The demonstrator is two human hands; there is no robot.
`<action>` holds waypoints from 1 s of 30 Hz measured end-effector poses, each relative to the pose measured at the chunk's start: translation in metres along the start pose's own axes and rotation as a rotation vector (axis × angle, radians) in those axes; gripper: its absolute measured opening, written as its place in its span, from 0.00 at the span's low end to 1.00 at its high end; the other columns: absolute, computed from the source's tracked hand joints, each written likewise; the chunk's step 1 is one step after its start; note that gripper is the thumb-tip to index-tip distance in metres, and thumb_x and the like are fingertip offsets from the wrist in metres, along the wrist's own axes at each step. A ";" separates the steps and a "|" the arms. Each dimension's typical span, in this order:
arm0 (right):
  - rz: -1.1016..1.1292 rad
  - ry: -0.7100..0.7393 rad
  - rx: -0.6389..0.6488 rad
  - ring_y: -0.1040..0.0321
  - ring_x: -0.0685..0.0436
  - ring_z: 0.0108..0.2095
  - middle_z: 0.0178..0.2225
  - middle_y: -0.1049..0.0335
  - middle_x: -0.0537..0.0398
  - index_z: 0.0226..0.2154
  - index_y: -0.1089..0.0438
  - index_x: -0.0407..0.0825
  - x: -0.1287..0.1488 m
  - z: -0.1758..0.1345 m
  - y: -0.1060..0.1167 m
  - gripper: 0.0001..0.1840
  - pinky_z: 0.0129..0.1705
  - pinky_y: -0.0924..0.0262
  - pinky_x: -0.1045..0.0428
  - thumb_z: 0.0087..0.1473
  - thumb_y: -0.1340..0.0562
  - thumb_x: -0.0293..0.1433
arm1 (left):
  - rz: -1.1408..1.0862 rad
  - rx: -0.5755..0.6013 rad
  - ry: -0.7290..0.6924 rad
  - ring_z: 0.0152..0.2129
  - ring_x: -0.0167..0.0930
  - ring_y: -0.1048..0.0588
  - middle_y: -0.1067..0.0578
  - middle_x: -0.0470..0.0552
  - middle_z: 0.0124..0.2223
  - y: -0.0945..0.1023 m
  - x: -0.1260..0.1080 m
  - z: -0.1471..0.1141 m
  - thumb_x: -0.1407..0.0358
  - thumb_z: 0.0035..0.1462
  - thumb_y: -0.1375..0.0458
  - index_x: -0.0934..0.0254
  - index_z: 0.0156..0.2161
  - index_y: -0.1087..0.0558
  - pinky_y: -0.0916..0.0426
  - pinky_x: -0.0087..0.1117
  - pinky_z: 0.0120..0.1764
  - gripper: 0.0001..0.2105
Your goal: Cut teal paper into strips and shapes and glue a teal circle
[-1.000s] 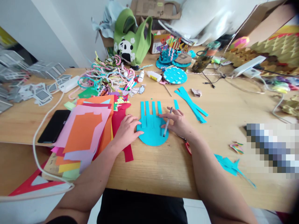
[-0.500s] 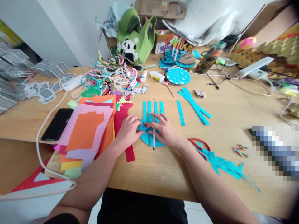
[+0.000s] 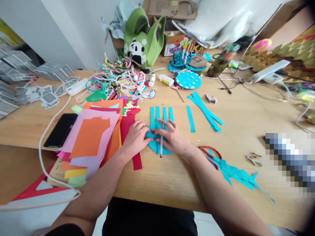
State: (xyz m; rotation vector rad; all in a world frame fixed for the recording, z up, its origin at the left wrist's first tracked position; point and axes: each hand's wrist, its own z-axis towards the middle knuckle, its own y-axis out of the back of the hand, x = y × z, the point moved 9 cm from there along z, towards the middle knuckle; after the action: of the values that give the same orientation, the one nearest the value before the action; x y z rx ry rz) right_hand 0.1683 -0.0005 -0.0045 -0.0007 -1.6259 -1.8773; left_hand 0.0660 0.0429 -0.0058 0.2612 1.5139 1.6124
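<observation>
A round blue piece of paper (image 3: 157,149) lies flat on the table in front of me, partly covered by my hands. Several blue paper strips (image 3: 164,113) reach away from it, side by side. My left hand (image 3: 136,136) is at the disc's left edge, fingers bent and closed on the end of a blue strip (image 3: 149,134) that crosses the others. Over the disc, my right hand (image 3: 171,136) holds a clear pen (image 3: 161,144) between its fingers while its fingertips press near the same strip. How the strips interlace under my fingers is hidden.
Loose blue strips (image 3: 206,113), red-handled scissors (image 3: 211,154) and blue scraps (image 3: 236,173) lie to the right. On the left are coloured paper sheets (image 3: 91,137), a phone (image 3: 60,130) and a white cable (image 3: 40,147). Pipe cleaners (image 3: 115,78) and glue bottles (image 3: 166,80) are farther back.
The pen's lower end has swung slightly to the left. Both hands stay in nearly the same place on the blue paper.
</observation>
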 end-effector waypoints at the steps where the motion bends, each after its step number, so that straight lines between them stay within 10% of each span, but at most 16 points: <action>1: 0.007 -0.002 0.001 0.52 0.34 0.63 0.52 0.30 0.47 0.47 0.31 0.53 0.000 0.000 0.000 0.14 0.61 0.59 0.30 0.58 0.42 0.35 | -0.004 0.002 0.002 0.54 0.43 0.37 0.28 0.55 0.47 0.000 0.000 0.000 0.65 0.49 0.35 0.64 0.39 0.27 0.40 0.49 0.56 0.11; 19: 0.243 -0.247 -0.475 0.38 0.39 0.55 0.40 0.24 0.53 0.36 0.31 0.54 -0.048 -0.021 0.054 0.11 0.52 0.40 0.37 0.54 0.46 0.25 | -0.050 -0.067 -0.075 0.40 0.35 0.34 0.28 0.51 0.36 0.013 -0.014 0.001 0.62 0.52 0.37 0.63 0.33 0.26 0.34 0.40 0.45 0.07; 30: 0.433 -0.452 -0.953 0.27 0.42 0.43 0.36 0.24 0.52 0.34 0.34 0.52 -0.079 -0.054 0.082 0.05 0.50 0.37 0.40 0.59 0.44 0.35 | -0.024 0.233 -0.378 0.38 0.34 0.32 0.26 0.52 0.38 -0.015 -0.065 -0.018 0.61 0.56 0.40 0.64 0.38 0.24 0.33 0.37 0.41 0.09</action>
State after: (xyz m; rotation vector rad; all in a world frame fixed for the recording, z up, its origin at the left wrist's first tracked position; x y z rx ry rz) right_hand 0.2905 -0.0139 0.0239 -1.1393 -0.7157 -2.1796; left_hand 0.0991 -0.0176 0.0028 0.6368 1.3989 1.2787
